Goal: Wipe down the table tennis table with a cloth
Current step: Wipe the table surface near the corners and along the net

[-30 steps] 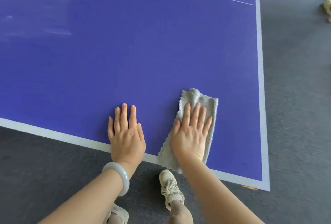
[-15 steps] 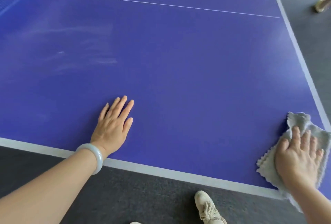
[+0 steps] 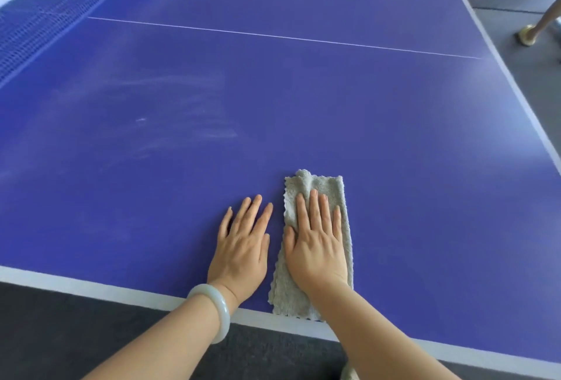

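The grey cloth (image 3: 314, 187) lies at the near edge of the bench (image 3: 334, 106). It is a folded strip, with its long axis running from that edge towards the far one. The right hand (image 3: 315, 247) presses it flat with straight fingers. The left hand (image 3: 241, 247) rests open on the bare top just beside it. Pale streaks (image 3: 170, 127) on the net side suggest much wiping remains.

Grey floor (image 3: 60, 334); pale bangle (image 3: 219, 308); perhaps a gold shoe (image 3: 527, 34) far right.

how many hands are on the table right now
2. The left hand lies flat on the bare blue table by its near edge. The right hand, just beside it, presses flat on the grey cloth. None seem hidden.
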`<state>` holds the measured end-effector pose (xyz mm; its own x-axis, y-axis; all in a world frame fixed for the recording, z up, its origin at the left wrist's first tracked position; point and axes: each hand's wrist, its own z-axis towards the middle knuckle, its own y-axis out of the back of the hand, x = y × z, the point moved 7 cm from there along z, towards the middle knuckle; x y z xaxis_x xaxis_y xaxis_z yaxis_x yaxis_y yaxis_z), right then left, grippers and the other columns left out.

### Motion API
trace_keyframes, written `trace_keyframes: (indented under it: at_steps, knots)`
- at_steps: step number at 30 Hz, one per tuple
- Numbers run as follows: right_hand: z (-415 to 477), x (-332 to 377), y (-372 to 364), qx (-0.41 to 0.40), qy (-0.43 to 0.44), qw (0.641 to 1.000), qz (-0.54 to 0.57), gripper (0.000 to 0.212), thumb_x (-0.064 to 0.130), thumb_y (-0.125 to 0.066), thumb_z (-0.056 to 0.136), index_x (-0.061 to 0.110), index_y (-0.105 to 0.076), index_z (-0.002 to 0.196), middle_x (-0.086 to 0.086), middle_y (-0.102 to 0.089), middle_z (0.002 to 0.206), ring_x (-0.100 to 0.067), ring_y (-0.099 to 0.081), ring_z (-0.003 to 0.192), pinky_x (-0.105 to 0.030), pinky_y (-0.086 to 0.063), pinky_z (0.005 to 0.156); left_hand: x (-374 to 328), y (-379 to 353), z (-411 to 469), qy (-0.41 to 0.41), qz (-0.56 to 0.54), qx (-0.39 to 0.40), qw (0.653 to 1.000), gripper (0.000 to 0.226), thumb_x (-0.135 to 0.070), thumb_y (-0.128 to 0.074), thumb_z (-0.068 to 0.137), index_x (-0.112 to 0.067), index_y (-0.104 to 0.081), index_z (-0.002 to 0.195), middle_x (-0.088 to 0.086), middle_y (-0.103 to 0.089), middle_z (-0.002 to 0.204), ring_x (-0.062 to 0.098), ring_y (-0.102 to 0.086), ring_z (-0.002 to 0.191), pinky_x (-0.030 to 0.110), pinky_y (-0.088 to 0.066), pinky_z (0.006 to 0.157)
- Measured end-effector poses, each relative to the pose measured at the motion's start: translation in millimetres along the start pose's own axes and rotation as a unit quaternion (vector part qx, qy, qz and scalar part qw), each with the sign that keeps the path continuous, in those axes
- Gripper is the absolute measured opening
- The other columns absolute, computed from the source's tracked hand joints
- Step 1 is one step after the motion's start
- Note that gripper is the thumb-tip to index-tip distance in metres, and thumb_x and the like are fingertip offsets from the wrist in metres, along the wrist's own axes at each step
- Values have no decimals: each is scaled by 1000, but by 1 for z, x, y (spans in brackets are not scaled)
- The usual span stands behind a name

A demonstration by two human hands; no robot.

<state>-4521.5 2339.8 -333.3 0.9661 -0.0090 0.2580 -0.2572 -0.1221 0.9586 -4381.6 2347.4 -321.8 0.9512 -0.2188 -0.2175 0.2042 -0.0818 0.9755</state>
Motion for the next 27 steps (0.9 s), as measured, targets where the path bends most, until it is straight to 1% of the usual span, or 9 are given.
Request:
trace_keyframes:
  at_steps: [3, 5, 8, 12, 15, 21, 23, 25, 27]
  knots:
    - [6, 4, 0, 15, -1, 1000, -6, 64, 46, -10, 101, 26, 20, 154, 4, 28, 161, -14, 33, 145, -40, 17, 122, 11, 8, -1, -37, -43, -3, 998, 59, -32, -18, 100, -15, -29, 155, 1, -18, 163, 19, -18, 151, 40, -10, 122]
    - [12, 6, 3, 12, -8, 1000, -6, 64, 46, -10, 101, 26, 20, 154, 4, 29, 161, -14, 33, 145, -40, 17, 122, 31, 20, -1, -41, -18, -25, 999, 57, -31, -24, 101, -12, -35, 153, 6, -27, 161, 22, -25, 149, 43, -18, 120]
    - [28, 8, 6, 3, -19, 1000, -6, 65, 47, -7, 99, 26, 19, 155, 3, 29, 161, -15, 32, 146, -40, 17, 122, 86, 36, 3, 38, 35, -38, 998, 58, -36, -22, 103, -10, -36, 152, 10, -29, 160, 26, -26, 149, 48, -26, 120]
    - [58, 17, 5, -15, -46, 999, -16, 66, 48, -6, 98, 24, 16, 156, 2, 27, 161, -15, 28, 147, -42, 13, 122, 166, 42, 8, 169, 54, -19, 984, 62, -43, -20, 103, -14, -18, 158, 8, -12, 165, 24, -9, 153, 45, -11, 124]
    - [86, 25, 9, -32, -56, 998, -13, 67, 48, -8, 98, 23, 9, 158, 2, 20, 164, -16, 23, 150, -42, 12, 123, 184, 43, 8, 169, 66, -13, 983, 68, -52, -5, 102, -17, -20, 158, 5, -16, 165, 22, -12, 153, 44, -12, 124]
    - [141, 56, 11, -13, -30, 999, -15, 66, 46, -15, 101, 20, 3, 159, 1, 14, 166, -16, 18, 151, -41, 10, 123, 188, 41, 8, 170, 42, -20, 984, 68, -51, -8, 98, -22, -29, 155, 1, -24, 163, 18, -18, 151, 43, -16, 123]
    - [136, 72, 7, 8, 15, 1000, -9, 67, 49, -12, 100, 22, 8, 158, 2, 17, 165, -14, 23, 150, -40, 10, 123, 190, 41, 8, 170, 31, -19, 985, 67, -51, -8, 98, -22, -27, 156, 0, -21, 164, 18, -16, 152, 43, -15, 123]
    - [107, 89, -1, 15, 111, 993, -30, 67, 52, -8, 100, 23, 9, 157, 3, 16, 165, -13, 24, 149, -40, 10, 123, 189, 41, 7, 172, 27, -19, 984, 68, -51, -5, 97, -24, -23, 157, -1, -17, 165, 17, -12, 152, 42, -12, 124]
    - [72, 94, -8, 16, 198, 979, -48, 68, 55, -14, 101, 22, -4, 159, 2, 2, 167, -15, 9, 153, -41, 1, 123, 188, 41, 8, 168, 24, -14, 985, 67, -50, -5, 98, -24, -22, 157, -1, -16, 165, 17, -11, 152, 41, -11, 124]
